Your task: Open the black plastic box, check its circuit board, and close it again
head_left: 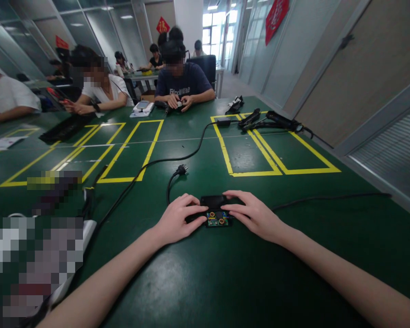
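An opened black power adapter sits on the green table before me, its circuit board [218, 220] with copper coils showing in the lower half of the case. The black case cover [212, 201] is raised along the far side of the board. My left hand [177, 216] grips the left end, fingertips on the cover and thumb by the board's near left edge. From the right, my right hand [256, 216] holds the other end between its fingers. A black cord with a plug [182, 170] runs behind my left hand. Another cable [328, 199] leads off to the right.
Yellow tape rectangles [256, 174] mark the table. A long black cable [157, 160] crosses it to a small black box [223, 123]. Black gear [280, 120] lies at the far right. A blurred-out area covers the left. A person [187, 84] handles a small item across the table.
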Tool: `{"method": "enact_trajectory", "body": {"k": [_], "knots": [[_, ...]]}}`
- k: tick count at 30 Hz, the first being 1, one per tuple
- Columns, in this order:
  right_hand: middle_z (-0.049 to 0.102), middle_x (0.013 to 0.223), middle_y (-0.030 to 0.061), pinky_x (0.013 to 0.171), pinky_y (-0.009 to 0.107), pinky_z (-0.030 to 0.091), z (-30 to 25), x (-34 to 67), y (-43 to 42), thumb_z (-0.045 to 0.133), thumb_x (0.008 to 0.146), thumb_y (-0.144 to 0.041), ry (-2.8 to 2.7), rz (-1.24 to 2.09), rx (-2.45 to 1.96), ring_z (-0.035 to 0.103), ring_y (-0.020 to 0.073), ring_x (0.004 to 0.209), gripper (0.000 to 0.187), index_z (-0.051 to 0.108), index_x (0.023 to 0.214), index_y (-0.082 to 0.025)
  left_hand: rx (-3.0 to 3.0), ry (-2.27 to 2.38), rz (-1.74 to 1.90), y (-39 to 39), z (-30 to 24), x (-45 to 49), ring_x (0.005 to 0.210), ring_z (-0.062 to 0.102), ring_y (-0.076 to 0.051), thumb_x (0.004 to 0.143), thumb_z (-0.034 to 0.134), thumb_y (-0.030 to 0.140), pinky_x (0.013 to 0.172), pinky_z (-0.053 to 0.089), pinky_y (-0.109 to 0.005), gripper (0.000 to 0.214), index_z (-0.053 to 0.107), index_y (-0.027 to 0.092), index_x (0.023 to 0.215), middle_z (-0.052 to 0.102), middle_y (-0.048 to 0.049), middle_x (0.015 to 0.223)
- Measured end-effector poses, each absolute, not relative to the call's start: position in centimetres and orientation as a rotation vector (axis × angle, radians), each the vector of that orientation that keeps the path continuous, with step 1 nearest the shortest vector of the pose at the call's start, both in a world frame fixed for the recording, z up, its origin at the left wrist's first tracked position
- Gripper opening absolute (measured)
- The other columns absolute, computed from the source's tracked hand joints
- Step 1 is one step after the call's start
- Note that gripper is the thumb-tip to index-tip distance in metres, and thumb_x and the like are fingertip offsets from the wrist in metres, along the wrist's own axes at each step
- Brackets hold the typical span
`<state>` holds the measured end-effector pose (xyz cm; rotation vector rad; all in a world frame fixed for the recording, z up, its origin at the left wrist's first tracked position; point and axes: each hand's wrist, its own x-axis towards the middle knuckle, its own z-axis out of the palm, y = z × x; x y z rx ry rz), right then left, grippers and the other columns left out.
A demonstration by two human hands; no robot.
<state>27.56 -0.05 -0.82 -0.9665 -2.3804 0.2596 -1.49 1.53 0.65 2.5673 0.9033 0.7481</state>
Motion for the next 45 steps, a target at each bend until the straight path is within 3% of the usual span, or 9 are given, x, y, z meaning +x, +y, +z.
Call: {"method": "enact_trajectory", "body": {"k": [3,8,14,18,24,33,45], "knots": [[0.062,0.130,0.0139,0.094,0.041,0.061,-0.7,27.3,0.0,0.049,0.105,-0.022,-2.263,0.413,-0.964,0.071,0.0225,0.108,0.024,0.073,0.106,-0.022,2.616,0.861,0.752,1.5,0.6,-1.3,0.094,0.066,-0.022,0.104,0.057,0.031,0.083,0.056,-0.037,0.027,0.077,0.019,0.118,0.072,-0.0103,0.106],[0.066,0.114,0.0111,0.093,0.042,0.062,-0.3,26.7,0.0,0.058,0.100,-0.022,-2.093,0.524,-1.001,0.070,0.0241,0.107,0.009,0.066,0.103,-0.022,2.717,0.843,0.720,1.4,0.8,-1.2,0.091,0.065,-0.021,0.107,0.052,0.029,0.081,0.054,-0.035,0.028,0.078,0.020,0.113,0.072,-0.0095,0.101],[0.074,0.110,0.0077,0.092,0.039,0.064,-0.8,26.5,0.3,0.063,0.094,-0.020,-1.964,0.798,-1.063,0.074,0.0222,0.100,0.028,0.061,0.122,-0.022,2.820,0.819,0.696,1.4,1.0,-1.1,0.089,0.062,-0.020,0.109,0.049,0.030,0.079,0.052,-0.034,0.031,0.077,0.018,0.109,0.069,-0.0089,0.098],[0.077,0.112,0.0078,0.093,0.040,0.064,-0.8,26.6,0.4,0.064,0.092,-0.022,-1.947,0.865,-1.097,0.076,0.0230,0.100,0.029,0.067,0.121,-0.022,2.847,0.823,0.700,1.4,1.0,-1.1,0.087,0.060,-0.020,0.109,0.049,0.030,0.078,0.050,-0.033,0.031,0.077,0.018,0.107,0.066,-0.0077,0.096],[0.079,0.108,0.0087,0.088,0.038,0.065,-0.5,26.7,0.3,0.063,0.095,-0.022,-2.012,0.775,-1.051,0.077,0.0242,0.100,0.026,0.071,0.119,-0.021,2.910,0.844,0.698,1.2,1.4,-1.0,0.077,0.053,-0.018,0.109,0.048,0.030,0.068,0.043,-0.031,0.034,0.077,0.017,0.098,0.057,-0.0051,0.086],[0.080,0.110,0.0086,0.090,0.037,0.064,-0.5,26.8,0.2,0.064,0.096,-0.019,-2.056,0.656,-1.008,0.078,0.0240,0.101,0.023,0.073,0.117,-0.021,2.958,0.845,0.644,1.1,1.6,-0.9,0.076,0.050,-0.017,0.111,0.044,0.029,0.068,0.040,-0.031,0.038,0.076,0.016,0.094,0.055,-0.0046,0.085],[0.080,0.110,0.0080,0.091,0.037,0.065,-1.0,26.7,0.2,0.064,0.096,-0.018,-2.068,0.587,-1.004,0.078,0.0241,0.103,0.021,0.072,0.114,-0.022,2.984,0.867,0.600,1.0,1.8,-0.9,0.078,0.052,-0.018,0.110,0.045,0.029,0.070,0.042,-0.032,0.035,0.077,0.017,0.105,0.056,-0.0058,0.088]]}}
